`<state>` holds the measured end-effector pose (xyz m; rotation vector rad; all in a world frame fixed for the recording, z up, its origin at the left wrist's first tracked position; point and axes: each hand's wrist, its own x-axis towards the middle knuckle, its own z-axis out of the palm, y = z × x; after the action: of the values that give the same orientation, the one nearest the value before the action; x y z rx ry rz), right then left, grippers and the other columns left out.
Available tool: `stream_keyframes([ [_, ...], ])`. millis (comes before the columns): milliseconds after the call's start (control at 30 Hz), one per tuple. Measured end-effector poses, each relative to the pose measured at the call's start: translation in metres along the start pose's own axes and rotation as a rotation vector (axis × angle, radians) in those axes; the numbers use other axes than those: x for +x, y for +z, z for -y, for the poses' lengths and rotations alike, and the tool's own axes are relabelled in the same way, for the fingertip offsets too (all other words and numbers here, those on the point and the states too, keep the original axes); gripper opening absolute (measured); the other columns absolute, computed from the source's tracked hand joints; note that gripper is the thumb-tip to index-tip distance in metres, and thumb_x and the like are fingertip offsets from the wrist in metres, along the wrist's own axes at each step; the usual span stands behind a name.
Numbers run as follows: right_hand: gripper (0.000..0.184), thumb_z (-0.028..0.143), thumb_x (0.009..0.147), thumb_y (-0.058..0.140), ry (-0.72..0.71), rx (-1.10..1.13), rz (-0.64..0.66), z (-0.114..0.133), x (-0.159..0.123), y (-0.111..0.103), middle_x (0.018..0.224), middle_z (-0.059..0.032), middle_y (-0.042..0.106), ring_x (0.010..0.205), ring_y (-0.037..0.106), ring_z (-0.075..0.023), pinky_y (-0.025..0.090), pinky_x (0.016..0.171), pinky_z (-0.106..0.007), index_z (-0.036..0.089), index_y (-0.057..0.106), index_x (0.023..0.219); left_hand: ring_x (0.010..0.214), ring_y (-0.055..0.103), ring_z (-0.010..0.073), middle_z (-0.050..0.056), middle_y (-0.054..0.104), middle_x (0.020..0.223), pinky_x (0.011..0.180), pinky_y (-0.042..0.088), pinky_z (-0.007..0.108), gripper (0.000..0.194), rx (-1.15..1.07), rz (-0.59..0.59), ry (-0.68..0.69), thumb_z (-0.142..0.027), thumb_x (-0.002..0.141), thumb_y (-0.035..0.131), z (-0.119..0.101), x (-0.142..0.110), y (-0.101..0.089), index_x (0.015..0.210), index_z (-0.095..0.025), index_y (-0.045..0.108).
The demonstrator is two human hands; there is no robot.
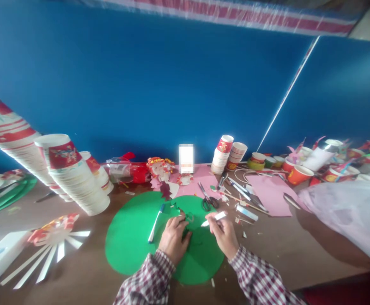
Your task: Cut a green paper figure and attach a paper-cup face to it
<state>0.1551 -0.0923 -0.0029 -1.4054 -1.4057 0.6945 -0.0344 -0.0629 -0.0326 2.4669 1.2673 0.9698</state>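
Note:
My left hand (173, 238) lies palm down on a large green paper sheet (124, 250), its thumb apart from the fingers. Some dark lines and a small brown scrap show by its fingertips. Pinched in my right hand (225, 234) is a white marker pen (216, 218), tilted over the right part of the green paper with its tip pointing left. A second marker, white with blue ends (156, 224), rests on the green paper left of my left hand. Beyond the right hand, scissors with dark handles (209, 201) lie partly on the green paper's far edge.
Tall stacks of paper cups (73, 178) lean at the left, near a cut paper-cup flower (56, 237) and a power strip (0, 258). More stacked cups (222, 154), pink paper (267, 195) and a plastic bag (346, 212) stand or lie behind and right. A blue wall (172, 84) rises behind.

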Motion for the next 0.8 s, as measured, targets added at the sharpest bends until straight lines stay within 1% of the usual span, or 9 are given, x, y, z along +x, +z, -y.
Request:
stream_keyframes([
  [100,0.028,0.042,0.087,0.05,0.054,0.069,-0.024,-0.004,0.004,0.001,0.057,-0.0012,0.058,0.05,0.055,-0.0133,0.046,0.048,-0.022,0.016,0.057,0.078,0.099,0.055,0.0249,0.01,0.06,0.105,0.087,0.049,0.044,0.023,-0.009,0.006,-0.006,-0.019,0.077,0.056,0.001,0.0,0.001,0.099,-0.019,0.062],
  [200,0.023,0.04,0.084,0.054,0.069,0.078,-0.04,-0.005,0.006,0.001,0.06,-0.0008,0.061,0.051,0.056,-0.0128,0.045,0.047,-0.021,0.017,0.055,0.084,0.099,0.054,0.0246,0.009,0.06,0.103,0.088,0.047,0.044,0.023,-0.019,0.014,-0.006,-0.021,0.077,0.055,0.001,0.001,0.001,0.1,-0.019,0.062],
  [367,0.018,0.035,0.085,0.052,0.034,-0.008,-0.006,0.0,0.004,0.003,0.061,-0.0003,0.062,0.049,0.055,-0.0117,0.043,0.046,-0.019,0.017,0.054,0.082,0.1,0.054,0.0243,0.009,0.061,0.103,0.09,0.046,0.044,0.023,-0.025,0.034,0.006,-0.022,0.079,0.054,0.002,0.002,0.0,0.1,-0.017,0.061],
  [500,0.015,0.031,0.086,0.051,-0.02,-0.068,0.045,0.004,0.003,0.003,0.067,-0.0018,0.065,0.054,0.059,-0.0128,0.045,0.05,-0.02,0.017,0.056,0.084,0.099,0.054,0.0242,0.009,0.061,0.103,0.089,0.046,0.044,0.024,-0.017,0.039,0.009,-0.021,0.078,0.054,0.001,0.002,0.0,0.101,-0.018,0.061],
  [600,0.014,0.029,0.086,0.05,-0.062,-0.11,0.06,0.005,0.003,0.004,0.068,-0.0017,0.065,0.058,0.06,-0.0133,0.046,0.054,-0.02,0.017,0.058,0.085,0.1,0.053,0.0244,0.009,0.06,0.104,0.089,0.045,0.045,0.024,-0.006,0.041,0.01,-0.021,0.079,0.053,0.001,0.001,0.0,0.101,-0.018,0.061],
  [700,0.014,0.028,0.087,0.049,-0.066,-0.132,0.064,0.004,0.002,0.004,0.068,-0.0016,0.065,0.057,0.06,-0.013,0.046,0.054,-0.02,0.018,0.058,0.085,0.1,0.053,0.0245,0.009,0.06,0.104,0.089,0.045,0.044,0.024,0.005,0.044,0.012,-0.021,0.079,0.054,0.001,0.001,0.0,0.102,-0.018,0.061],
  [800,0.014,0.028,0.087,0.049,-0.074,-0.153,0.096,0.005,0.002,0.004,0.07,-0.0017,0.066,0.059,0.061,-0.0133,0.045,0.054,-0.02,0.018,0.059,0.085,0.099,0.053,0.0243,0.009,0.06,0.104,0.089,0.045,0.043,0.023,0.014,0.047,0.012,-0.021,0.079,0.054,0.001,0.002,0.0,0.101,-0.017,0.061],
])
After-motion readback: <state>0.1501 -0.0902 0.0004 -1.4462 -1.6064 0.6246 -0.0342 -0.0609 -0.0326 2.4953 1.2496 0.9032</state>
